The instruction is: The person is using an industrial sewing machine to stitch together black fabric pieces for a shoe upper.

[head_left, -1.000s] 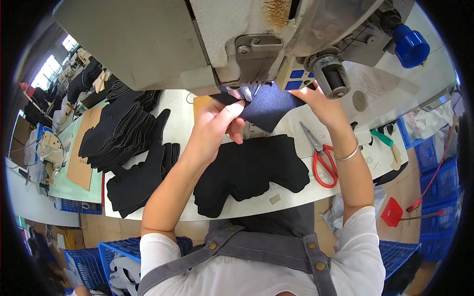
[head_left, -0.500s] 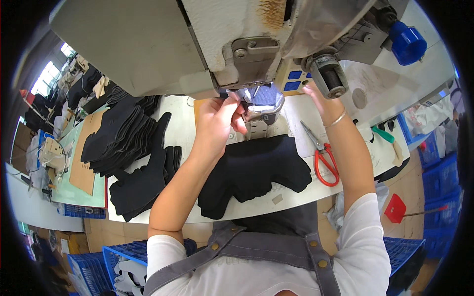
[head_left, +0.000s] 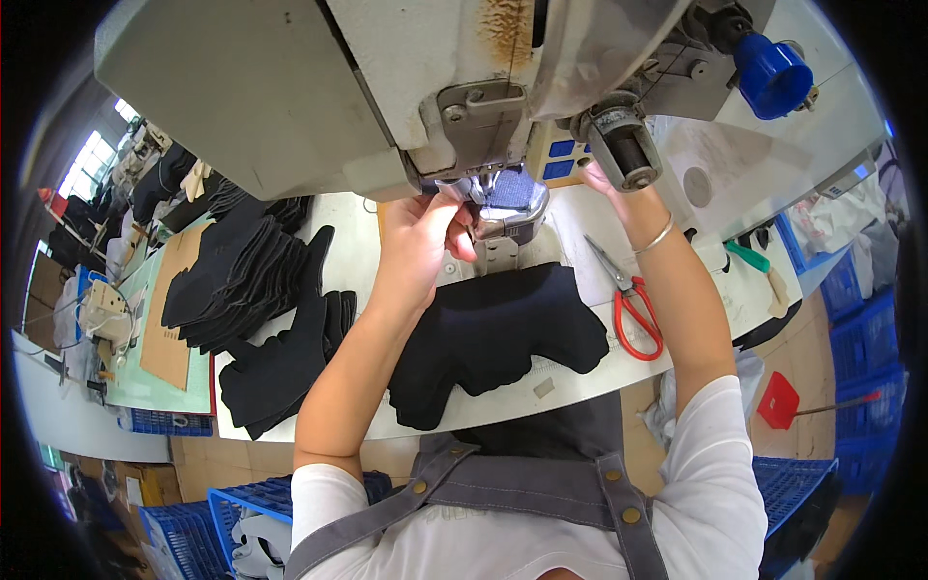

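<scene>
My left hand is at the needle area of a sewing machine, its fingers pinched together beside the lit presser foot. What the fingertips hold, if anything, is too small to make out. My right hand reaches in to the right of the machine head, close to a panel with blue buttons. A metal knob assembly partly hides its fingers. On the table between my forearms lies a black fabric piece, touched by neither hand. Scissors with red handles rest beside my right forearm.
Stacked black cut pieces occupy the table's left side, with more black pieces in front. A green-handled tool lies at the right edge. Blue crates stand on the right, and a red dustpan is on the floor.
The whole view has shifted slightly, so the machine head appears a little further left. My left hand keeps its pinch by the needle; my right hand stays beside the panel.
</scene>
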Motion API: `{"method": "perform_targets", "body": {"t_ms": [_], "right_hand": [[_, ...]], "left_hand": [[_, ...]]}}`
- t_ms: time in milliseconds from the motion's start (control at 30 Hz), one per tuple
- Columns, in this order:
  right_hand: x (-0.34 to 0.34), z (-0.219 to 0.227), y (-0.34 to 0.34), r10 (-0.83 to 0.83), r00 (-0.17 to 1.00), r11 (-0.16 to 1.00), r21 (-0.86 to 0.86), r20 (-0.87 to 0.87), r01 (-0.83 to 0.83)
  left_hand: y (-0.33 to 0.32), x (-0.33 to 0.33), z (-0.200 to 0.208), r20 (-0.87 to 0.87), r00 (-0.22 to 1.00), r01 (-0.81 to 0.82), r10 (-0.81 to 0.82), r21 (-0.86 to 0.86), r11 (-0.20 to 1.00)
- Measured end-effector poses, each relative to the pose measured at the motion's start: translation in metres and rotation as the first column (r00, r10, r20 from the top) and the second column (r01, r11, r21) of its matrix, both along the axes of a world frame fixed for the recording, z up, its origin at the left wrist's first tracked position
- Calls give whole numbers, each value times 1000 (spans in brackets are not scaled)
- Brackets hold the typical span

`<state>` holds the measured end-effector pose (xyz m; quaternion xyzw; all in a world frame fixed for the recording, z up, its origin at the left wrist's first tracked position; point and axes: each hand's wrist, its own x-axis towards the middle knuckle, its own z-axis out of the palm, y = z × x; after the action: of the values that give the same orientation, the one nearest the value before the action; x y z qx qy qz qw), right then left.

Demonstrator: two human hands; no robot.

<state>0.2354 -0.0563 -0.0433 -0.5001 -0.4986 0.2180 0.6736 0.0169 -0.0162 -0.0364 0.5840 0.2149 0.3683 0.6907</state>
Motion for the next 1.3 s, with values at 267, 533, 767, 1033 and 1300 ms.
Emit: {"method": "perform_targets", "body": {"t_ms": [267, 533, 767, 1033, 1300], "right_hand": [[-21, -24, -104, -5, 924, 918, -364, 383, 156], [-67, -38, -132, 244, 626, 862, -461, 741, 210], [-68, -33, -128, 264, 676, 876, -464, 688, 131], [-84, -30, -129, 2, 797, 878, -383, 604, 288], [-91, 18, -98, -70, 891, 990, -78, 448, 117]], "left_hand": [[4, 0, -2, 24, 1000, -14, 15, -14, 1000], [-4, -2, -4, 135, 938, -336, 320, 119, 934], [-48, -113, -49, 120, 664, -746, 738, 34, 665], [-48, -207, -92, -210, 937, -344, 280, -412, 844], [-17, -74, 13, -122, 920, -21, 373, 934, 357]]}}
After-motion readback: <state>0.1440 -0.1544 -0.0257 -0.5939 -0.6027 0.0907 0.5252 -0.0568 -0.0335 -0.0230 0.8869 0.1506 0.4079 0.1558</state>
